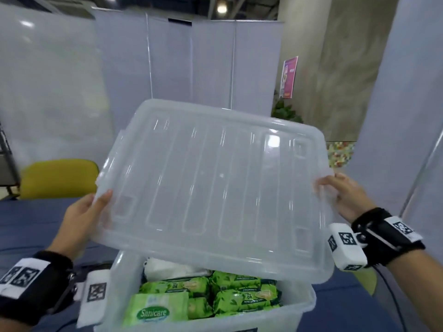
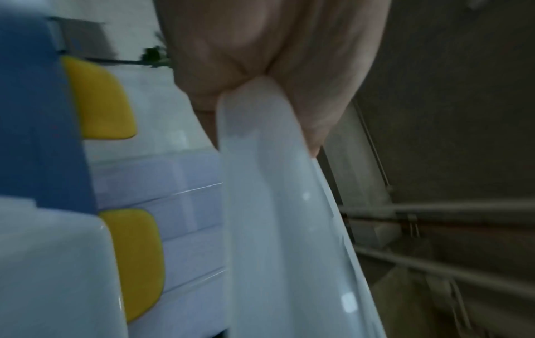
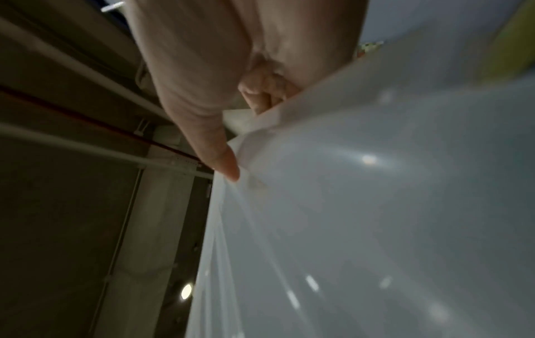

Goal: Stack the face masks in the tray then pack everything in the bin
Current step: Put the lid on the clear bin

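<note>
A clear plastic bin lid (image 1: 211,185) is held tilted in the air above the open bin (image 1: 297,305). My left hand (image 1: 86,212) grips the lid's left edge, thumb on top. My right hand (image 1: 340,195) grips its right edge, fingers curled round the rim. The left wrist view shows the lid (image 2: 278,205) clamped in the left hand (image 2: 275,57); the right wrist view shows the lid (image 3: 376,205) pinched by the right hand (image 3: 220,91). Inside the bin lie several green wipe packs (image 1: 239,293) and something white (image 1: 172,269), partly hidden by the lid.
The bin stands on a table with a blue cloth (image 1: 31,226). A yellow chair (image 1: 57,178) sits behind the table at left. White partition screens (image 1: 191,68) stand behind, and a cable (image 1: 393,305) runs from my right wrist.
</note>
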{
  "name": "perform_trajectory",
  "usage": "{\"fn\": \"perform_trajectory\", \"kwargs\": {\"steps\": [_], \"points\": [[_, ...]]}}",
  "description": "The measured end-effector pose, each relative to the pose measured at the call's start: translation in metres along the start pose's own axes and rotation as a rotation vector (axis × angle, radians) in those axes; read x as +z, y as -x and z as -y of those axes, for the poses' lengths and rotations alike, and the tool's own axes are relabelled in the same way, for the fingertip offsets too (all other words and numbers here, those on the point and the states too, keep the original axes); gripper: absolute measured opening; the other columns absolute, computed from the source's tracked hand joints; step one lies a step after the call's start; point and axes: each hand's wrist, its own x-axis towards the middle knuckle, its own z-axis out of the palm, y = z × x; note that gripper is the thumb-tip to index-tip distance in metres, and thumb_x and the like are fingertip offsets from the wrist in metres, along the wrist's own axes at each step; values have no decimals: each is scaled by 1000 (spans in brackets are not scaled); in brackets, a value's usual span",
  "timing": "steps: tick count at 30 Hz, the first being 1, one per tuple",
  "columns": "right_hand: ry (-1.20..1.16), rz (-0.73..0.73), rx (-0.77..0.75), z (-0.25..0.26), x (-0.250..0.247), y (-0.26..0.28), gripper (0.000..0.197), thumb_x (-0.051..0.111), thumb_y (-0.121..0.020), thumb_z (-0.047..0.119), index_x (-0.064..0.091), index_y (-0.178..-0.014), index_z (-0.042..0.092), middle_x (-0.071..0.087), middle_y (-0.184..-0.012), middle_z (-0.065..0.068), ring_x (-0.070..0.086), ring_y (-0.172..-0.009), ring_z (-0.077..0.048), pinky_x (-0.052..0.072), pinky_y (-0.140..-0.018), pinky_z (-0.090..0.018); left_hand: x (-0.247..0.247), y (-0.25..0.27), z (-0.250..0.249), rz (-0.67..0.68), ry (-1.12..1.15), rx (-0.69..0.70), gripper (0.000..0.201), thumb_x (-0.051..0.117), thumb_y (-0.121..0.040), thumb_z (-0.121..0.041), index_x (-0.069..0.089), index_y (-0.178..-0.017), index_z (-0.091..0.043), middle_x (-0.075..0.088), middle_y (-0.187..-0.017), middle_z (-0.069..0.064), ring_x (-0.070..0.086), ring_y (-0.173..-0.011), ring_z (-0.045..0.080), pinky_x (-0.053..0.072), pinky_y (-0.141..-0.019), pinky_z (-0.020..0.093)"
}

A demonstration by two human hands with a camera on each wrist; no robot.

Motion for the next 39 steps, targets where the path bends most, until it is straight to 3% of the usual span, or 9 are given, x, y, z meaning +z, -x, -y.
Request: {"fn": "perform_trajectory", "kwargs": {"steps": [1,4,7,11,15,20,23,35,39], "points": [[4,24,2,-1,4,2,8,63,-81,2,63,-88,6,73,-74,-2,68,-65,-15,55,-56,-21,-5,1,7,-26,22,-14,29,53,-95,-31,63,-95,-5,63,-75,5,54,-45,-2,44,-41,12],[134,110,21,-6,11,11,59,83,-65,27,61,-118,14,73,-104,-3,70,-91,-20,59,-71,-29,-9,11,20,-91,59,-43,37,52,-96,-32,60,-92,4,58,-77,10,55,-53,7,45,-46,16],[286,190,17,-19,15,32,54,64,-85,7,48,-132,29,69,-113,2,68,-97,-18,57,-67,-22,-13,21,31,-104,86,-81,43,52,-95,-38,57,-87,4,52,-78,15,48,-67,21,40,-59,32],[520,167,19,-65,7,53,62,55,-93,2,30,-146,21,54,-131,0,57,-113,-17,52,-79,-18,-18,31,50,-76,9,-167,41,55,-93,-35,57,-86,5,53,-77,17,49,-69,24,38,-61,36],[758,135,75,-120,-12,74,60,49,-97,14,24,-151,18,43,-146,0,46,-130,-22,40,-105,-37,-15,40,72,-36,-189,-201,42,56,-94,-28,58,-78,12,59,-79,22,54,-73,28,41,-65,40],[987,125,187,-148,-20,97,58,45,-99,20,21,-151,13,41,-149,-6,43,-132,-25,37,-100,-32,-14,54,86,105,-651,-220,49,52,-96,-31,47,-52,-9,53,-60,11,51,-64,29,32,-57,34],[1032,123,212,-153,-23,100,56,46,-99,20,25,-150,10,40,-149,-9,42,-133,-26,35,-104,-32,-16,60,92,146,-811,-227,54,52,-95,-35,39,-48,-12,60,-67,20,58,-72,35,34,-62,34],[1026,52,250,-151,-21,117,48,51,-95,15,44,-142,13,56,-135,-7,55,-117,-26,38,-87,-27,-22,71,110,268,-961,-323,54,47,-95,-45,66,-78,3,69,-90,21,65,-89,33,43,-72,31],[974,69,262,-146,-15,116,44,50,-95,14,47,-139,18,60,-128,-7,57,-112,-26,40,-86,-29,-20,73,121,257,-917,-330,51,49,-94,-42,60,-65,-3,65,-74,16,62,-77,32,41,-67,31]]}}
